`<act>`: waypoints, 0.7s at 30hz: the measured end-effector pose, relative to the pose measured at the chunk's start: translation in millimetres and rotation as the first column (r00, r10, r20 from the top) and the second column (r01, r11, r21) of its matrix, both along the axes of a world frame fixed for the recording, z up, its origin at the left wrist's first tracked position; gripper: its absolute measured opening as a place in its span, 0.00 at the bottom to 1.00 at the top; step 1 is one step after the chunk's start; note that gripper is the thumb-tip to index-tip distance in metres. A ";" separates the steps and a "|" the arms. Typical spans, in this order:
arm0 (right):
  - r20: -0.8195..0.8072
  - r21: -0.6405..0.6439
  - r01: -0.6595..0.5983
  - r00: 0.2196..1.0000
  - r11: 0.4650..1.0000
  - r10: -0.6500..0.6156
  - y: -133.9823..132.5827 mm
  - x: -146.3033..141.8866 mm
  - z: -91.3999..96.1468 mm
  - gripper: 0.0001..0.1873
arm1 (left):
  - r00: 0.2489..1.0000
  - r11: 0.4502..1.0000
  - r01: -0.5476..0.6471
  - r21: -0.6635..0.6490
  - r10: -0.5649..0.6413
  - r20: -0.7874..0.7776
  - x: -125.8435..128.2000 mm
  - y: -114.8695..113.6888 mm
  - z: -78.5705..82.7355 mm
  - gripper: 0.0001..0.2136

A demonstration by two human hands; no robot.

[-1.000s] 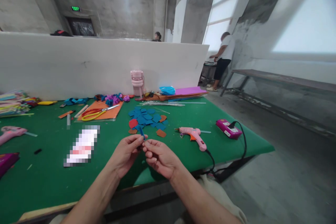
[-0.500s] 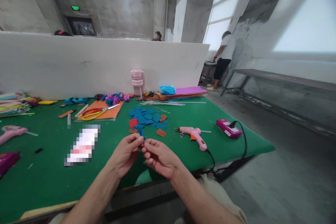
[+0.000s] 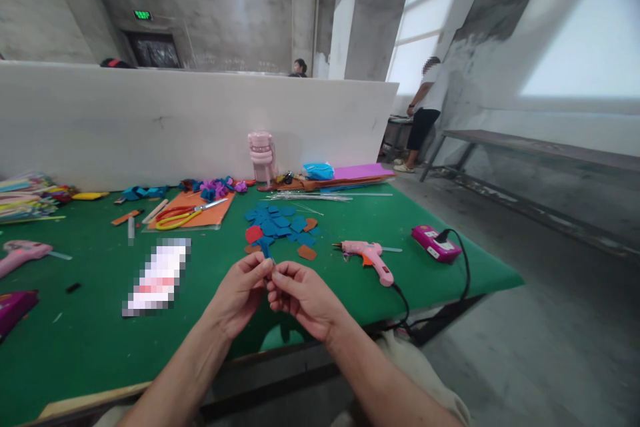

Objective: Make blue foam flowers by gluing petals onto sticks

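Note:
Just over the near edge of the table, my left hand and my right hand meet fingertip to fingertip, both closed in a pinch. A small blue felt piece sticks up between them, and its lower end is hidden by the fingers. Right behind the hands lies a loose pile of blue felt pieces, with a red felt piece and a few brown ones at its edges. To the right of my right hand, a pink glue gun rests on its side.
The green table also bears scissors on an orange sheet, a pixelated rectangle, thin wires and a purple power box with a black cord. A white partition stands behind. A person stands far right.
The blue piece between my fingertips has tilted slightly to the left. My right fingers have shifted a little left and curled closer against the left ones.

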State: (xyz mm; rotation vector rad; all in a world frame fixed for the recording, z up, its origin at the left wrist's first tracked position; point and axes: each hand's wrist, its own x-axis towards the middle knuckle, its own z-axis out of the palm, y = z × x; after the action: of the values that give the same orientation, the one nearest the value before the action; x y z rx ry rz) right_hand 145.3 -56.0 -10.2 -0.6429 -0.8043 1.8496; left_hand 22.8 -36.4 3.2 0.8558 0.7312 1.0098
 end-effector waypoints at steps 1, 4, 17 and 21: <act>0.005 0.005 0.003 1.000 1.000 -0.003 -0.1 -0.2 0.0 0.16 | 1.000 1.000 -0.006 0.002 0.006 0.002 0.2 0.0 0.0 0.07; 0.020 0.008 0.024 1.000 1.000 -0.024 -0.5 -0.7 0.9 0.16 | 1.000 1.000 -0.003 -0.001 0.003 0.005 0.8 -0.5 0.3 0.07; 0.128 0.012 0.146 0.981 0.989 -0.146 -2.6 -3.2 3.5 0.17 | 0.999 0.999 -0.025 -0.024 0.026 0.019 4.4 -3.2 0.6 0.09; 0.077 -0.017 0.121 0.990 0.993 -0.119 -1.2 -1.2 1.5 0.16 | 1.000 1.000 -0.006 -0.016 0.006 0.004 1.8 -1.2 2.2 0.09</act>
State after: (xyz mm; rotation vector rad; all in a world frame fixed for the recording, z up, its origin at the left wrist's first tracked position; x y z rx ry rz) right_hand 144.1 -57.3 -8.7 -0.7624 -0.7786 1.7357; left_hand 24.6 -37.5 5.4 0.8378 0.7382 1.0090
